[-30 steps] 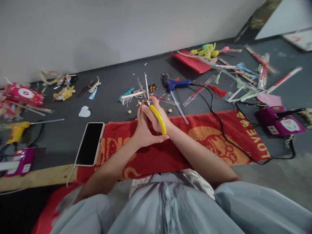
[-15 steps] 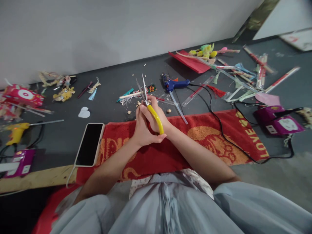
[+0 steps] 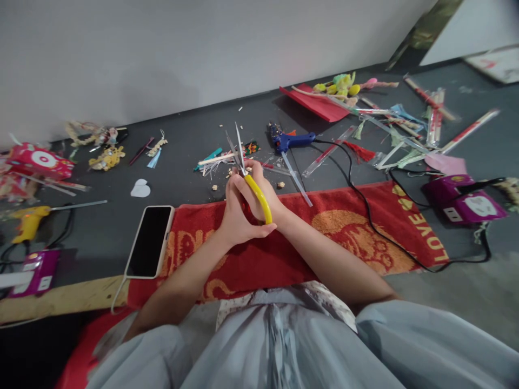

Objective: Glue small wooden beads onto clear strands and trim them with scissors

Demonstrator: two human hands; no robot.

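Note:
Over the red towel my two hands are close together. My left hand is closed on a pair of scissors with yellow handles, its thumb stretched along the handle's lower end. The slim blades point away from me and stand slightly apart. Behind the handle, my right hand has its fingers curled beside the scissors; what they grip is mostly hidden. Small pale crumbs and pieces lie on the dark table around the fingertips. Just beyond are white threads and a pale stick.
A blue glue gun lies right of the blades, its black cable crossing the towel. A phone rests at left near a paper heart. A yellow glue gun lies farther left. Wrapped sticks and tassels spread at right.
The hands and scissors hold almost the same pose. Only a very slight shift of the whole view shows.

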